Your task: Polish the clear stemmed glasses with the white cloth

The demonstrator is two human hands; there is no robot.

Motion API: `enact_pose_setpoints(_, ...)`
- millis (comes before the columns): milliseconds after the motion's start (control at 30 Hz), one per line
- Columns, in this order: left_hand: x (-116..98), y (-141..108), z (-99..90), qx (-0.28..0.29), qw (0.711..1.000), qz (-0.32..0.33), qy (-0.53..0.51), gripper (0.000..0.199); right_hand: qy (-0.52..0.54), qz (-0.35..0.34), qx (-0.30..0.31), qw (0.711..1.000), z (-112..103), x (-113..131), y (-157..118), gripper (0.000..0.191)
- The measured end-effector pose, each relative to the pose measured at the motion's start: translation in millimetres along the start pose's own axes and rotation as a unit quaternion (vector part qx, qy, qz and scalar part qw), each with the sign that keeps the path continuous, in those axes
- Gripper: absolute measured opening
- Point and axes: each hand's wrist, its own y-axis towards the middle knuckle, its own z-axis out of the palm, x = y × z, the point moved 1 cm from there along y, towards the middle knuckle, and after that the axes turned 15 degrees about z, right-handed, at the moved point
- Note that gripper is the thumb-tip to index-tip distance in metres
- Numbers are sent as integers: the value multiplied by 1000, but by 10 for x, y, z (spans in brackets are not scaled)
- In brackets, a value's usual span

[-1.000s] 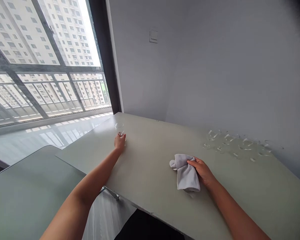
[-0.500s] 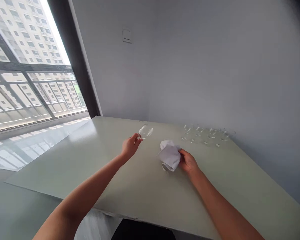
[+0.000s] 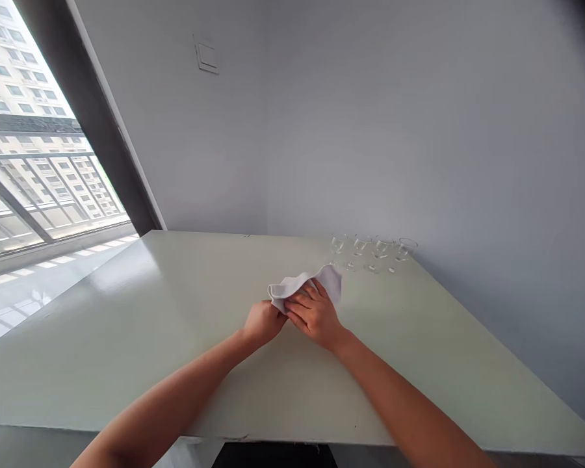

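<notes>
My left hand (image 3: 264, 322) is closed, low over the table in front of me. The clear stemmed glass it held half a second ago is covered by the white cloth (image 3: 331, 281). My right hand (image 3: 316, 313) presses the cloth from the near side, its fingers laid across the folds and close against the left hand. The cloth spreads out above both hands, with one loose flap to the right.
Several clear stemmed glasses (image 3: 374, 255) stand in a group at the far right of the pale table (image 3: 199, 279), close to the grey wall (image 3: 394, 130). A window (image 3: 39, 169) is on the left. The table's front edge lies near my body.
Both hands have come together. My right hand has carried the cloth left and over the glass in my left hand, which no longer shows. The view has turned slightly right.
</notes>
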Motion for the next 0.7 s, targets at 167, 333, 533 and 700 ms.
enact_pose_setpoints(167,12,-78,-2,-51,967,200,149,27,277,283,105,912,-17,-215,49,27)
enact_pose_setpoints(333,23,-41,41,-102,966,170,165,30,581,494,116,637,-1,-201,43,34)
enact_pose_setpoints(533,72,51,58,-89,975,103,177,34,697,501,90,505,130,92,5,46)
enact_pose_setpoints(700,203,53,8,-67,968,86,225,34,650,587,64,479,169,90,-66,19)
